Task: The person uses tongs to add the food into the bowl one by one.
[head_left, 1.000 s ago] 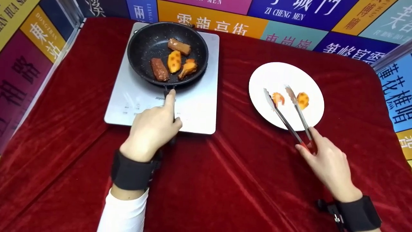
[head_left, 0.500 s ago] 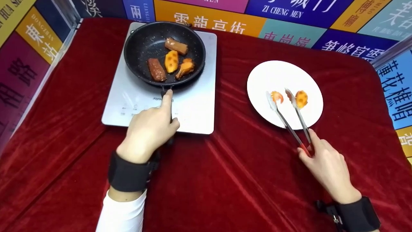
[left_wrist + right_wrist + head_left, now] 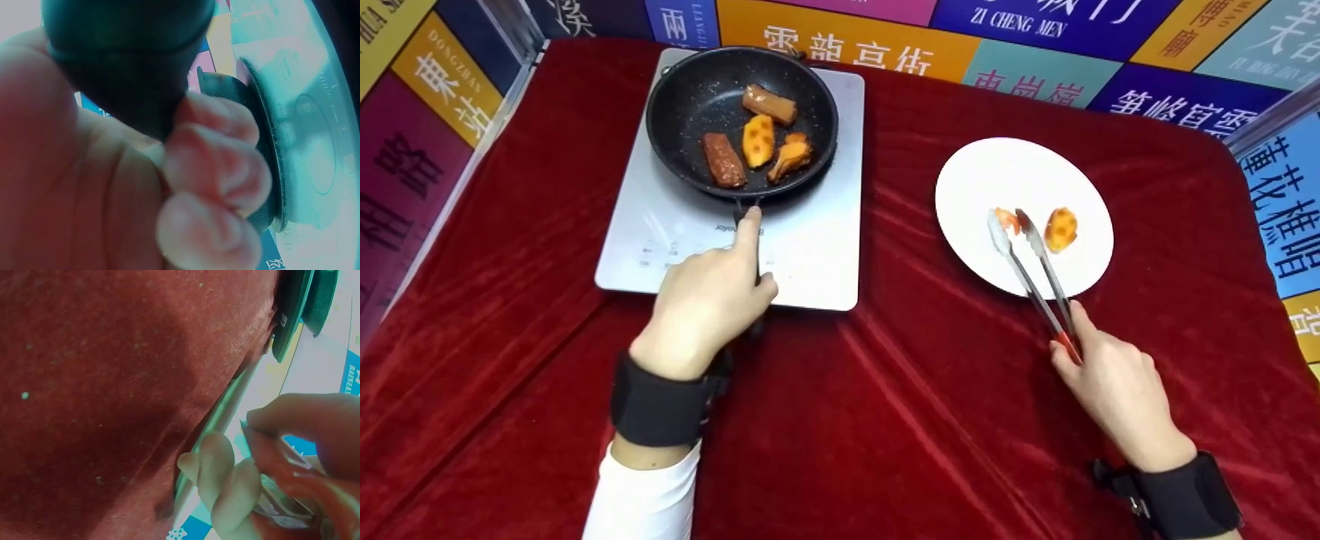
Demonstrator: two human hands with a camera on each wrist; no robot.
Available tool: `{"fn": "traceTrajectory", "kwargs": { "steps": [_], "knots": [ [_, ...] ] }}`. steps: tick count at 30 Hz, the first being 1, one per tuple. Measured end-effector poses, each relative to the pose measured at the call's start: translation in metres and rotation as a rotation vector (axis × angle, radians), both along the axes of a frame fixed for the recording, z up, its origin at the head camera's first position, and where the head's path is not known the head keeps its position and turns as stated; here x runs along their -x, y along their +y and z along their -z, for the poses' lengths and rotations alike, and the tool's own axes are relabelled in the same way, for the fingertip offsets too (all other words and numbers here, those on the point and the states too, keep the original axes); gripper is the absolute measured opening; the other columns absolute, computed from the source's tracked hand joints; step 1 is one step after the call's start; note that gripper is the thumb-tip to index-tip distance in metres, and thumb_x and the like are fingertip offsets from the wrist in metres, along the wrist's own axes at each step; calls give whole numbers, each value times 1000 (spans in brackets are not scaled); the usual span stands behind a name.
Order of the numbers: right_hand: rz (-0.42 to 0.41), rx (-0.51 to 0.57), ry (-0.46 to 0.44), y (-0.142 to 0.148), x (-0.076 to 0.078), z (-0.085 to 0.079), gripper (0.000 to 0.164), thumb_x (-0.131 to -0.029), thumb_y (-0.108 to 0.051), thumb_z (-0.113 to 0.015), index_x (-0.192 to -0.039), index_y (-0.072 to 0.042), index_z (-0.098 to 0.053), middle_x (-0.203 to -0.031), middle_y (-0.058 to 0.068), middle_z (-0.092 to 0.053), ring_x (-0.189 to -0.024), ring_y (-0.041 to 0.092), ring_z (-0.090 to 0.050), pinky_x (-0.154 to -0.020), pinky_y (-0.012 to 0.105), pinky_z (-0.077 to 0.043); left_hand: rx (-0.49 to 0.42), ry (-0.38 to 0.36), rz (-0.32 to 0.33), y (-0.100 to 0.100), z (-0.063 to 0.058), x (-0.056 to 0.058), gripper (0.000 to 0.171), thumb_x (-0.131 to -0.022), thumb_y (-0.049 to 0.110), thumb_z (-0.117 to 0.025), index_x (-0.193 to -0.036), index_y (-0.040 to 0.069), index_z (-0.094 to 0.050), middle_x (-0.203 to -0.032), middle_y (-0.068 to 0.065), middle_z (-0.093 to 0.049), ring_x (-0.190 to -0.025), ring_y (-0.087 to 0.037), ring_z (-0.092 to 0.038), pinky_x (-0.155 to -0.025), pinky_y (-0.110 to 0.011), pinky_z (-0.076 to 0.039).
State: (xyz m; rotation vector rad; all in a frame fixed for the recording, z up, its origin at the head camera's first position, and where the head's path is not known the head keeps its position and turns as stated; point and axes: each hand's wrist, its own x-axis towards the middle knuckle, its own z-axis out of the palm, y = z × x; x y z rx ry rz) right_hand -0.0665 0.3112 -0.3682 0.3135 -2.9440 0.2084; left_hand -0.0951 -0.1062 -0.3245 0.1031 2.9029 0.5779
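Note:
My left hand (image 3: 709, 304) grips the black handle (image 3: 124, 62) of a frying pan (image 3: 690, 105), its index finger stretched along it. In the pan lie a dark glazed meat strip (image 3: 724, 160), a lighter brown piece (image 3: 769, 104), a yellow spotted slice (image 3: 758, 141) and a small chicken drumstick (image 3: 790, 157). My right hand (image 3: 1121, 394) holds metal tongs (image 3: 1048, 274) with red grips (image 3: 281, 461). The tong tips stand on either side of a shrimp (image 3: 1009, 222) on a white plate (image 3: 997, 169). A browned yellow slice (image 3: 1061, 229) lies right of the tips.
Under the pan is a silver induction cooker (image 3: 817, 255), left of the plate. A dark red velvet cloth (image 3: 900, 405) covers the table. Colourful panels (image 3: 847, 41) with large characters stand along the back and sides.
The tongs have narrowed and shifted left, off the browned yellow slice, so their tips now flank the shrimp. The left hand and pan hold still while the view drifts slightly.

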Motion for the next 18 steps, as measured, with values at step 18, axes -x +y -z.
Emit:
{"fn": "traceTrajectory", "kwargs": {
  "steps": [18],
  "knots": [
    [-73, 21, 53, 1, -1, -1, 43, -80, -10, -60, -123, -4, -52, -69, 21, -59, -50, 37, -52, -45, 51, -36, -5, -18, 1, 0, 0, 0, 73, -82, 31, -47, -144, 12, -14, -53, -4, -49, -44, -23, -45, -40, -36, -33]
  ]
}}
